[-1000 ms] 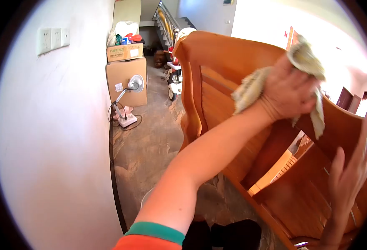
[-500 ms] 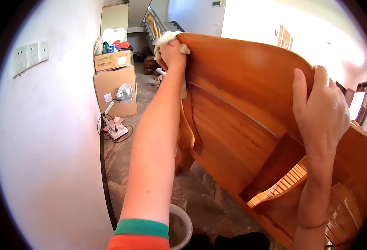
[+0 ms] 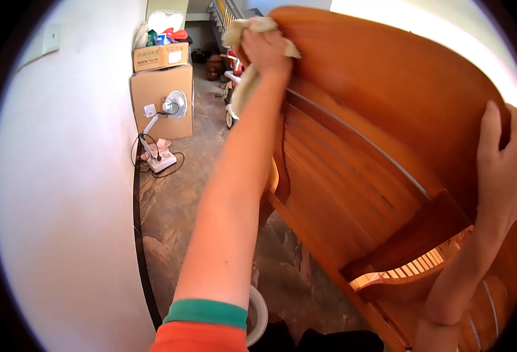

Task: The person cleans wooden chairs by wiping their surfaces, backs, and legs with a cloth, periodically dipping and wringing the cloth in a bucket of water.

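A large brown wooden sofa point(image 3: 382, 76), seen from the back, tilts across the right side of the head view. My left hand point(image 3: 265, 51) is closed on a cream cloth point(image 3: 262, 24), pressing it against the top left corner of the backrest. Part of the cloth hangs down behind my forearm. At the far right, my right hand point(image 3: 501, 155) grips the curved top edge, thumb on the near face and fingers over the rim. Those fingertips are hidden behind the wood.
A white-rimmed bucket point(image 3: 261, 320) stands on the marbled floor by my left sleeve. Along the white wall point(image 3: 71, 176) are a desk lamp point(image 3: 163, 159) with a loose cord and stacked cardboard boxes point(image 3: 163, 100). A wheeled object point(image 3: 230, 117) is partly hidden beyond the sofa.
My view has tilted downward, and the sofa appears larger and higher. Both hands sit farther right in view, still on the cloth and the edge. More of the cloth shows hanging down.
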The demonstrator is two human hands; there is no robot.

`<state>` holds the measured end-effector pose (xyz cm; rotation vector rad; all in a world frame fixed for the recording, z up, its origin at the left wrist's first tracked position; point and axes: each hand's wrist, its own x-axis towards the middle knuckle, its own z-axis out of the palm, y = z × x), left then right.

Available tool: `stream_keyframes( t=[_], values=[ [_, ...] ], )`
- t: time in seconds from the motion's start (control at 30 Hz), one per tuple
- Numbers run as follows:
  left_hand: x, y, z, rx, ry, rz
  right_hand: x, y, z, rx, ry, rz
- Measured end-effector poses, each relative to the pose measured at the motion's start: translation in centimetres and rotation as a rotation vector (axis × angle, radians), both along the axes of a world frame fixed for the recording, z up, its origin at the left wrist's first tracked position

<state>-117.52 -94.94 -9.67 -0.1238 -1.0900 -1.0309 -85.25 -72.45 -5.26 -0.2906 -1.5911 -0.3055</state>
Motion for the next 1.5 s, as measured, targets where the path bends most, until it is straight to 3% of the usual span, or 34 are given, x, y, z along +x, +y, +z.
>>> stream_keyframes(
  t=[0.03, 0.1, 0.13, 0.23, 0.3, 0.43, 0.53, 0.63, 0.7, 0.77, 0.8, 0.83, 0.9, 0.97, 1.03, 1.07, 1.13, 1.2, 1.3, 1.43, 1.5],
  values=[
    [-1.7, -1.0, -0.6, 0.041, -0.012, 0.109, -0.1, 0.0, 0.0, -0.024, -0.016, 0.007],
    [-3.7, -2.0, -2.2, -0.056, 0.054, 0.1, 0.6, -1.1, 0.3, -0.062, -0.105, -0.017],
    [-3.3, -0.7, -2.0, 0.093, 0.184, 0.232, 2.5, -3.9, 0.9, -0.163, -0.238, -0.043],
    [-1.5, -0.3, -3.3, 0.021, -0.151, -0.097, 1.2, -3.3, 0.8, -0.11, -0.099, 0.006],
    [3.1, 2.4, -6.1, -0.038, -0.33, -0.065, 0.2, -0.1, 0.5, 0.015, -0.037, 0.013],
    [1.0, 4.8, -15.0, 0.193, -0.72, -0.266, 0.1, -0.3, 0.5, 0.065, 0.032, -0.105],
    [2.6, 4.2, -16.2, 0.35, -0.803, -0.743, 1.0, -0.5, 0.3, 0.082, -0.026, -0.13],
    [2.5, 3.9, -12.0, 0.413, -0.343, -1.01, 1.2, 0.7, 0.1, 0.209, 0.002, -0.074],
    [-0.1, 3.2, -6.5, 0.114, 0.101, -0.383, 1.6, 0.7, -0.1, 0.218, -0.002, -0.06],
    [2.3, 0.2, -1.0, -0.102, 0.124, 0.091, 1.5, 0.7, -0.4, 0.199, 0.007, -0.055],
    [1.9, -1.2, 1.2, -0.172, 0.179, 0.078, 1.3, 0.6, -0.5, 0.177, 0.012, -0.05],
    [-1.6, -3.2, 2.6, -0.166, 0.151, 0.421, 0.9, 0.7, -0.7, 0.15, 0.017, -0.04],
    [-0.5, -4.8, 3.7, -0.044, -0.096, 0.039, 0.5, 1.3, -0.6, 0.09, -0.05, -0.03],
    [-4.0, -7.1, 1.9, -0.001, -0.3, 0.3, 1.6, -2.1, -0.2, 0.027, -0.093, -0.022],
    [2.0, -6.8, 1.6, -0.194, -0.508, -0.366, 1.8, -4.9, 0.1, -0.124, -0.126, -0.07],
    [2.3, -6.5, 1.1, -0.032, -0.55, -0.189, 1.4, -5.6, 0.4, -0.223, -0.144, -0.109],
    [3.5, -4.4, -1.9, 0.292, -0.297, -0.657, 1.9, -5.4, -0.2, -0.23, -0.152, 0.003],
    [3.2, -2.0, -6.2, 0.354, -0.296, -0.653, 2.1, -5.1, -0.3, -0.24, -0.152, 0.052],
    [-2.5, 0.0, -15.7, 0.233, -0.615, -0.241, 1.4, -3.0, -0.6, -0.112, -0.093, 0.054],
    [-2.9, 3.3, -21.0, 0.472, -0.771, -0.068, -0.1, 0.1, -0.7, 0.042, -0.024, 0.084],
    [-1.9, 5.5, -20.9, 0.727, -0.963, -0.277, -0.2, 0.6, -0.7, 0.085, 0.014, 0.067]
  ],
)
